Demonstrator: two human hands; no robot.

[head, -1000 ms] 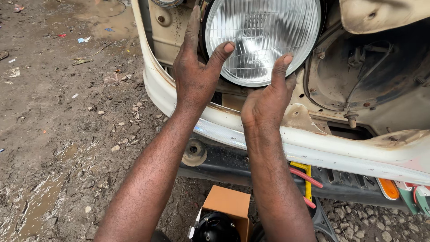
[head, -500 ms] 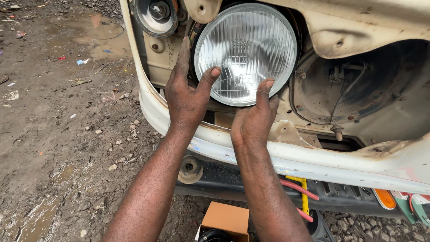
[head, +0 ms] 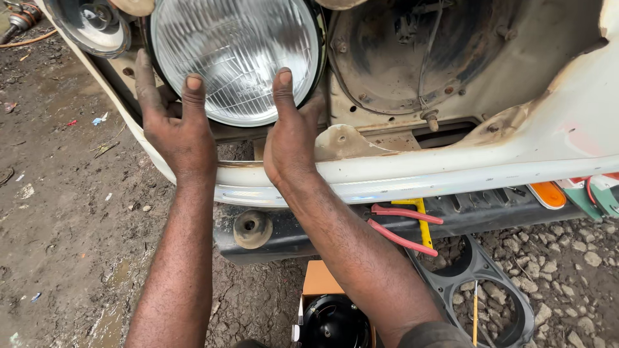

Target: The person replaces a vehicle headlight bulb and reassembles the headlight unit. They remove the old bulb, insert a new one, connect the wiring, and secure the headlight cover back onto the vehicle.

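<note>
Since the earlier frames the view has been brought closer and shifted: the headlamp (head: 237,57) is now seen larger and higher, cut by the top edge, and the empty lamp socket (head: 445,51) to its right is shown more fully. The hands have stayed on the lamp's lower rim, though the thumbs are now held more upright against the glass.

The left hand (head: 177,132) is pressed open against the lamp's lower left edge, thumb laid on the lens and the other fingers spread behind the rim. The right hand (head: 291,138) is held open at the lower middle edge, thumb flat on the glass (its remaining fingers are hidden behind the lamp, so how they bear on it cannot be told). Nothing is clenched in either hand; the lamp is steadied between them, seated in the round opening of the cream body panel (head: 451,167).

A smaller round lamp (head: 90,22) is mounted at the upper left. Below the panel a dark bumper (head: 284,235) is seen, with red-handled pliers (head: 403,225) and a yellow tool (head: 419,222) laid on it. An orange marker light (head: 548,193) is fixed at the right.

The ground is wet, muddy earth at the left and loose gravel (head: 567,258) at the right. On it lie a black twin-ring bezel (head: 509,303) and an open cardboard box (head: 319,280) with a black lamp housing (head: 332,322) inside.
</note>
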